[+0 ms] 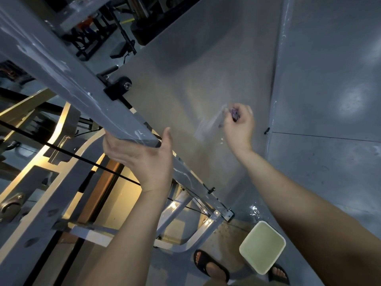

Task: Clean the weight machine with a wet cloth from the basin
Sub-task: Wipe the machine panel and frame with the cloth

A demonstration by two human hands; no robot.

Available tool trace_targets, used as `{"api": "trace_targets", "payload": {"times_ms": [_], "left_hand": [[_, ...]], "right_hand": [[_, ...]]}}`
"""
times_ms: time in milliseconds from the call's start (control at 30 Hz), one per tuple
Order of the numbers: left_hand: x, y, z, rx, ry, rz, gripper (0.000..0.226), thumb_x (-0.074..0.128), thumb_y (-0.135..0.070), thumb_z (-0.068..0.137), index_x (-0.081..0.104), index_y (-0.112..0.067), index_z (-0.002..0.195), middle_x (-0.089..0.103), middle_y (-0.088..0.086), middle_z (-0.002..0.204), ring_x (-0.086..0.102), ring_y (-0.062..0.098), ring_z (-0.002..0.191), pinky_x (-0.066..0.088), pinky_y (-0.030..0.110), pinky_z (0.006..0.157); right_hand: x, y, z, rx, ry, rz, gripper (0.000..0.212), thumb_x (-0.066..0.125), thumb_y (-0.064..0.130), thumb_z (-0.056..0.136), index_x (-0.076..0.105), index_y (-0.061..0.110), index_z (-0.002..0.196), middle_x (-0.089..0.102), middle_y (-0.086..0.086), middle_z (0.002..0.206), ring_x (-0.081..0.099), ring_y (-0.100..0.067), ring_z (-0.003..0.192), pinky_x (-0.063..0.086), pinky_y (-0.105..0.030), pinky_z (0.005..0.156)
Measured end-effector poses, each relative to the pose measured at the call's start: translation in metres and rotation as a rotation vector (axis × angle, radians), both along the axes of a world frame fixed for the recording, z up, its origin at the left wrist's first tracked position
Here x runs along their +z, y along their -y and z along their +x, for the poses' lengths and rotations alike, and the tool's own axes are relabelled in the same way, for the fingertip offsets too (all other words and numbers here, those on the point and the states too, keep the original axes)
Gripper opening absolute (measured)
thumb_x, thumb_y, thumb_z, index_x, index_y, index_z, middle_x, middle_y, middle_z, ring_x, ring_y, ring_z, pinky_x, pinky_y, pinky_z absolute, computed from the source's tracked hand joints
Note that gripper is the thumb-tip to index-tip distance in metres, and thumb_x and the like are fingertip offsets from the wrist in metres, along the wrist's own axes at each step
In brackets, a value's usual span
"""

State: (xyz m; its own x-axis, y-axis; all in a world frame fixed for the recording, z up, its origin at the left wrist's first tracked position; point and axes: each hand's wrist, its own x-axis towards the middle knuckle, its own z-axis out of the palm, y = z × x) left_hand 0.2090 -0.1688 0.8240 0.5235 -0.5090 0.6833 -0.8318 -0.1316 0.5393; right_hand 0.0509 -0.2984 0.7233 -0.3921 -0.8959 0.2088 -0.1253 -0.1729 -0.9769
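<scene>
The weight machine's grey side panel [206, 79] fills the middle of the view, with a grey slanted frame beam [61, 65] crossing in front of it at the left. My right hand [240, 125] grips a small crumpled purple cloth [235, 113] and presses it against the panel, where a wet streak shows beside the hand. My left hand [142, 155] grips the lower end of the slanted beam, thumb up along its side. The basin [262, 246], a square tub of pale greenish water, stands on the floor at the lower right.
My sandalled feet [210, 267] stand beside the basin, with water drops on the floor nearby. Black cables [61, 150] and pale frame members run below the beam at the left. A grey wall [329, 79] rises to the right. Other gym equipment stands far behind.
</scene>
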Motion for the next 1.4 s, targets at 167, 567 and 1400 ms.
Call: {"api": "trace_targets", "payload": {"times_ms": [167, 567, 1400], "left_hand": [[-0.001, 0.001, 0.002, -0.007, 0.016, -0.011, 0.107, 0.089, -0.037, 0.073, 0.027, 0.014, 0.144, 0.029, 0.033, 0.142, 0.033, 0.042, 0.135, 0.032, 0.050, 0.119], [-0.003, 0.000, 0.003, -0.034, -0.013, 0.006, 0.111, 0.087, -0.046, 0.076, 0.022, 0.012, 0.146, 0.026, 0.031, 0.144, 0.031, 0.043, 0.137, 0.035, 0.058, 0.115], [-0.004, 0.001, 0.004, -0.045, -0.024, -0.015, 0.106, 0.088, -0.037, 0.076, 0.023, 0.013, 0.143, 0.025, 0.033, 0.141, 0.033, 0.042, 0.134, 0.041, 0.051, 0.113]], "right_hand": [[-0.017, -0.062, 0.031, 0.289, -0.101, -0.099, 0.011, 0.062, 0.001, 0.090, 0.067, 0.010, 0.090, 0.052, 0.000, 0.088, 0.052, 0.000, 0.076, 0.042, -0.014, 0.074], [-0.087, -0.068, 0.041, 0.281, 0.025, 0.240, 0.016, 0.065, 0.010, 0.095, 0.059, 0.024, 0.091, 0.051, 0.006, 0.088, 0.051, -0.003, 0.074, 0.045, -0.018, 0.076], [-0.099, -0.001, -0.001, 0.085, 0.211, 0.404, 0.010, 0.057, 0.001, 0.099, 0.056, 0.007, 0.091, 0.048, 0.005, 0.073, 0.045, -0.006, 0.066, 0.040, -0.010, 0.063]]}}
